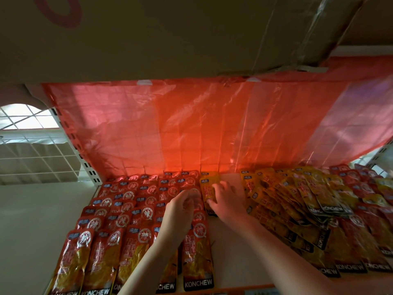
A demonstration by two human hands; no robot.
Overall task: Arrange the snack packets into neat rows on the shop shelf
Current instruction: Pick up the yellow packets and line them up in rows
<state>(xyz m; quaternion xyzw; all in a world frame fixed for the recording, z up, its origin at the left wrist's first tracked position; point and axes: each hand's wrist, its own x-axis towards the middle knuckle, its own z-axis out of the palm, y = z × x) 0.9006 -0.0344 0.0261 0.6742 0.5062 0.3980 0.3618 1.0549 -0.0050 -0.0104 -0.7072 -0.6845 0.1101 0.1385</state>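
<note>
Red snack packets (119,211) lie in overlapping rows on the left part of the shelf (231,248). A single yellow packet (209,184) lies just right of them near the back. My left hand (180,209) rests with curled fingers on the red packets at the right end of the rows; whether it pinches one is unclear. My right hand (225,199) lies on the yellow packet with fingers spread. A loose heap of yellow packets (293,199) and more red packets (361,226) covers the right side.
A red plastic sheet (202,128) hangs across the back of the shelf. A cardboard box (170,35) sits overhead. White wire mesh (36,150) and a slotted upright (85,160) stand at the left. A bare strip of shelf runs between the rows and the heap.
</note>
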